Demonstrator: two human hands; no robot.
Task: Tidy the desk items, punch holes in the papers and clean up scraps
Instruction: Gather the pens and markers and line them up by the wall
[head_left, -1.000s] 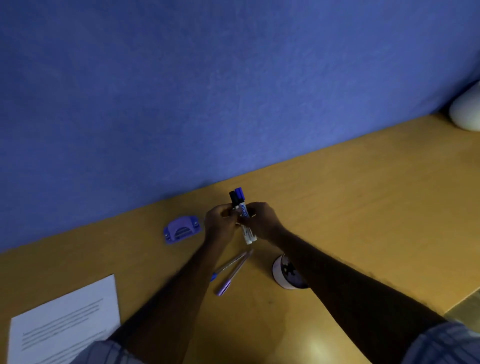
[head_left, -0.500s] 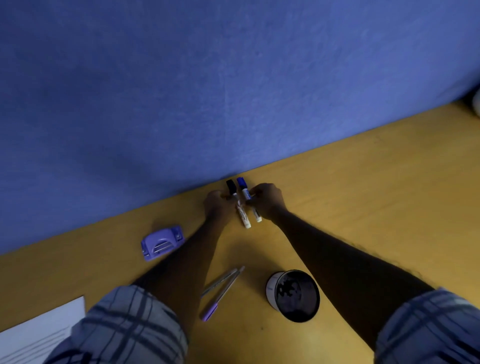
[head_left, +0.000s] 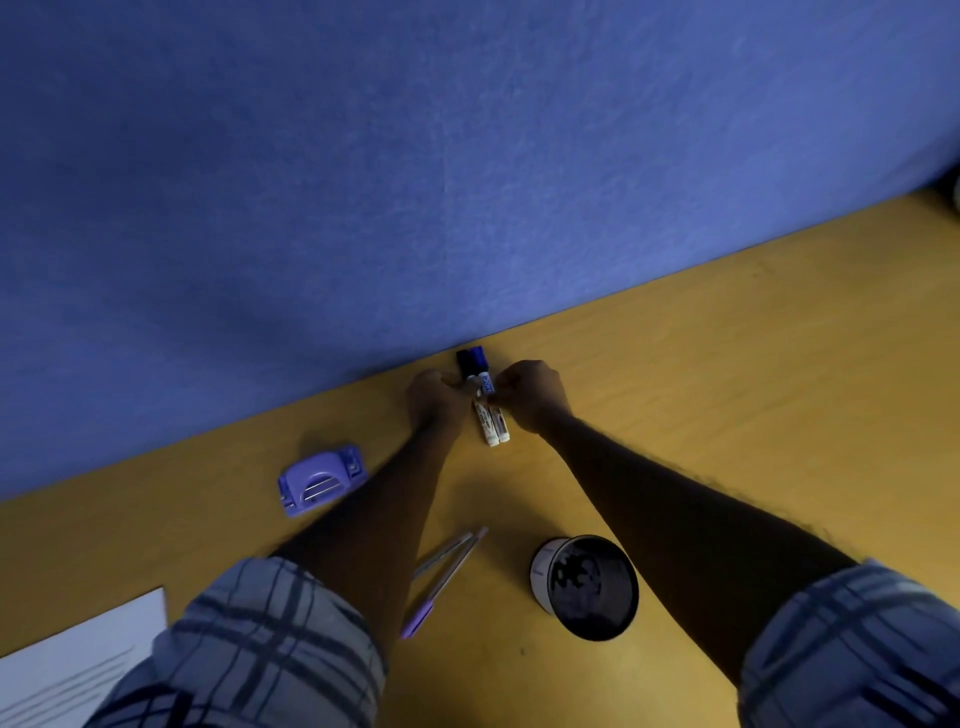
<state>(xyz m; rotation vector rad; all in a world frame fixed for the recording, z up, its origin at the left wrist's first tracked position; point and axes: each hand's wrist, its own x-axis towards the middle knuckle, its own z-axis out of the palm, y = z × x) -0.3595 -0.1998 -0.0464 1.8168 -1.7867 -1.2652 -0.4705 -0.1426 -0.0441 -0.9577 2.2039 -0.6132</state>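
Since 0.5 s ago the 2 whiteboard markers have closed up: they lay splayed apart, and now they lie parallel and touching on the desk. The left hand has its fingers curled onto the black-capped marker. The right hand pinches the blue-capped marker from the other side. Their caps point away from the grip toward the blue partition; in this dim view I cannot tell whether they touch it.

Tidying looks barely begun. Left of the grip, well apart, sits the purple hole punch, unused. Nearer the person than the grip lie 2 loose pens, with the black pen cup to their right. Far back-left of the grip lies a printed sheet, seemingly not yet punched. No scraps show.
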